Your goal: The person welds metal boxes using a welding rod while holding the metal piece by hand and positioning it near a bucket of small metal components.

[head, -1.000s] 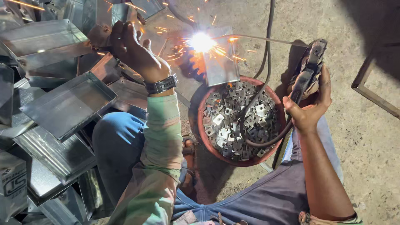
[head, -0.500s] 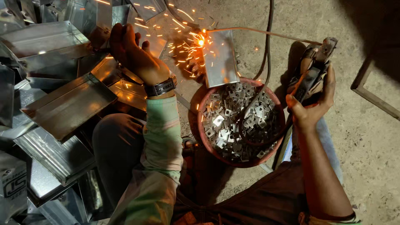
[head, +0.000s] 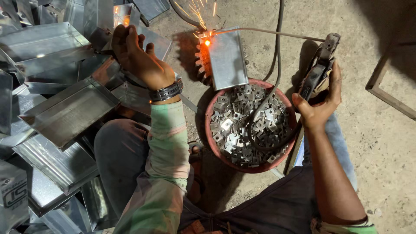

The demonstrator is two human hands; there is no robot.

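The right hand (head: 318, 106) is gripping a welding holder (head: 318, 71), fingers clenched round its handle at the right of the scene. A thin rod (head: 268, 33) is running left from the holder to a glowing spot (head: 207, 42) on the far left corner of a metal box (head: 227, 58), where sparks (head: 197, 11) are flying up. The box is standing just beyond a red bowl (head: 208, 130) that is holding many small metal plates (head: 242, 130); a dark cable (head: 277, 56) is looping into the bowl. The left hand (head: 136, 56), with a wristwatch (head: 166, 92), is reaching far left, fingers curled over the pile of metal trays (head: 65, 112); whether it is grasping 1 cannot be told.
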